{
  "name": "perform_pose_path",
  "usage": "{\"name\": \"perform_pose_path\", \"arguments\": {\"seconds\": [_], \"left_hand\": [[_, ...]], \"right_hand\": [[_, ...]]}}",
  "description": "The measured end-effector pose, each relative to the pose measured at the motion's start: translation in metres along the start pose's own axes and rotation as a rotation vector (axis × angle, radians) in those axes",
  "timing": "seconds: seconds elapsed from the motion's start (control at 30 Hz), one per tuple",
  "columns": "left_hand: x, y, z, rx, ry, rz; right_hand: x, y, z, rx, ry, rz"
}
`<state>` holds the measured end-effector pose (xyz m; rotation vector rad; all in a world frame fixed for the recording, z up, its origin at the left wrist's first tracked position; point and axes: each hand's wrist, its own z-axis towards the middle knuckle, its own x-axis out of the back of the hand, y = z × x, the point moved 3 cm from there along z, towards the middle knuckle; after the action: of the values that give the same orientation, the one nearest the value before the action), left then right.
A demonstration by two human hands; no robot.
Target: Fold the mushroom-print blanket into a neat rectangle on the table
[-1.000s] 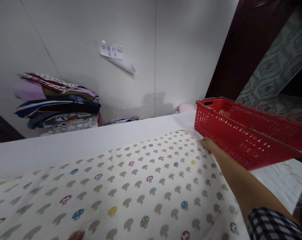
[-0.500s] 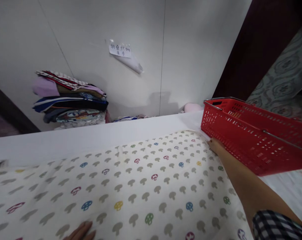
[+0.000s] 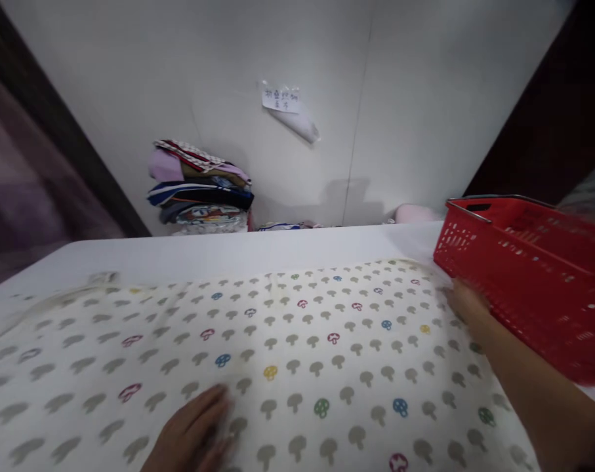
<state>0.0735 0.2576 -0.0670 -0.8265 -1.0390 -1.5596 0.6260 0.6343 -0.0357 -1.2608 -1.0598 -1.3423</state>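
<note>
A cream cloth [image 3: 258, 328] printed with grey and coloured mushrooms lies spread over the white table, with a few soft creases. My left hand [image 3: 193, 426] is over its near part, left of centre, fingers stretched out and a little blurred, holding nothing that I can see. At the cloth's far right edge, beside the red basket [image 3: 508, 288], is my right hand [image 3: 467, 303]. Motion smears its fingers, so whether they pinch the cloth's edge does not show.
The white table [image 3: 203, 252] runs along a pale wall carrying a taped paper sign [image 3: 281, 98]. A stack of folded fabrics [image 3: 203, 190] stands behind the table at left. A pink rounded thing [image 3: 415, 214] shows behind the table, left of the basket. Dark uprights frame both sides.
The view has swung left, so the scene sits further right. My left hand has come further into view over the cloth. My right hand stays by the cloth's edge near the basket.
</note>
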Motion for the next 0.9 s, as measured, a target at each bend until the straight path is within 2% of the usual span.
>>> {"name": "perform_pose_path", "arguments": {"seconds": [0.1, 0.17, 0.27, 0.37, 0.43, 0.47, 0.53, 0.57, 0.67, 0.73, 0.83, 0.9], "left_hand": [[0.013, -0.004, 0.006, 0.051, -0.021, 0.057], [0.019, -0.011, 0.015, 0.084, -0.052, 0.096], [0.02, -0.02, 0.045, 0.156, -0.135, 0.121], [0.015, -0.027, 0.086, 0.234, -0.218, 0.141], [0.008, -0.035, 0.11, 0.294, -0.276, 0.168], [0.004, -0.04, 0.119, 0.329, -0.293, 0.185], [-0.005, -0.051, 0.129, 0.382, -0.353, 0.183], [-0.01, -0.057, 0.13, 0.403, -0.37, 0.174], [-0.02, -0.066, 0.127, 0.409, -0.38, 0.137], [-0.022, -0.066, 0.125, 0.404, -0.372, 0.094], [-0.01, -0.071, 0.122, 0.456, -0.319, 0.01], [0.013, -0.084, 0.117, 0.521, -0.239, 0.016]], "right_hand": [[-0.01, -0.025, -0.008, 0.288, 0.134, 0.042], [-0.019, -0.055, -0.016, 0.424, 0.136, 0.12], [-0.023, -0.123, -0.034, 0.604, 0.047, 0.172], [-0.019, -0.196, -0.05, 0.757, -0.021, 0.185], [-0.02, -0.23, -0.051, 0.813, -0.052, 0.172], [-0.023, -0.239, -0.048, 0.815, -0.064, 0.155], [-0.033, -0.245, -0.034, 0.782, -0.079, 0.111], [-0.041, -0.242, -0.023, 0.71, -0.082, 0.087], [-0.059, -0.231, 0.005, 0.634, -0.087, 0.08], [-0.064, -0.226, 0.013, 0.617, -0.103, 0.085], [-0.065, -0.222, 0.005, 0.615, -0.077, 0.121], [-0.067, -0.218, -0.009, 0.702, -0.015, 0.18]]}}
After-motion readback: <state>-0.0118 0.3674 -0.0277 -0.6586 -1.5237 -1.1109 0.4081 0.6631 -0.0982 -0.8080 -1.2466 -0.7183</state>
